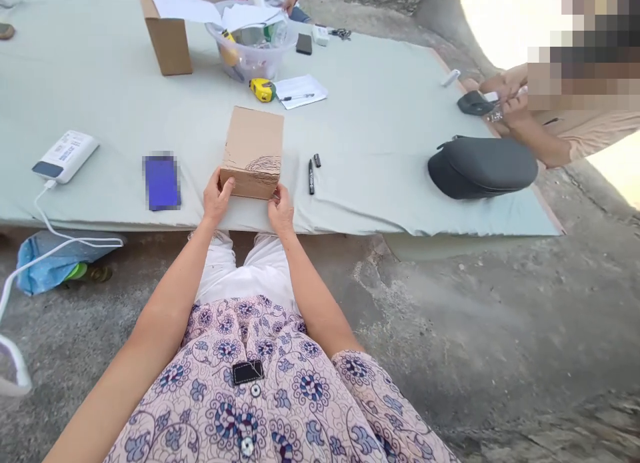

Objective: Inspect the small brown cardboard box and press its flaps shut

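A brown cardboard box [254,135] rests on the cloth-covered table in front of me, with dark scribbled lines near its closer top edge. My left hand [218,195] grips its near left corner, thumb on the front face. At the near right corner, my right hand [281,208] holds the box with fingers curled at its lower edge. Just right of the box lies a black marker [311,177], its cap [317,160] off beside it. A phone with a blue screen [163,183] lies to the left.
A white power bank [66,156] with a cable sits far left. Beyond the box are a yellow tape measure [263,90], paper with a pen [303,91], a plastic basin [255,61] and another carton [173,46]. A dark case [483,167] stands right. Two other people are at the table.
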